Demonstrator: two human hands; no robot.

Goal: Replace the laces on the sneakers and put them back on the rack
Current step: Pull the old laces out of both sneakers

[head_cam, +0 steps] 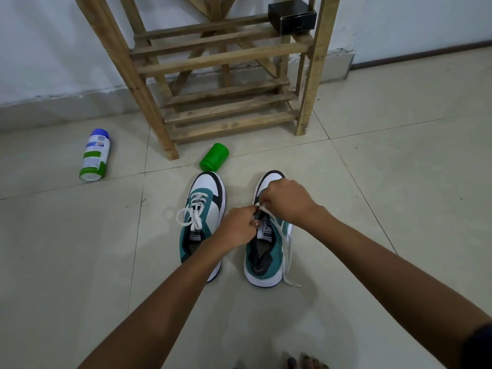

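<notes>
While the pale tiled floor (372, 182) is carrying everything beneath a white wall, a wooden rack (223, 75) is standing with a black box (292, 17) on a shelf, and a spray can (95, 155) and green jar (215, 157) are lying nearby. Both sneakers are sitting side by side before the rack, the left sneaker (203, 222) already tied, a leaping-cat logo showing on each tongue, the can's print being unreadable. Over the right sneaker (266, 251), the left hand (238, 227) and right hand (286, 199) are each pinching the white lace (286, 246), fingertips partly hidden.
</notes>
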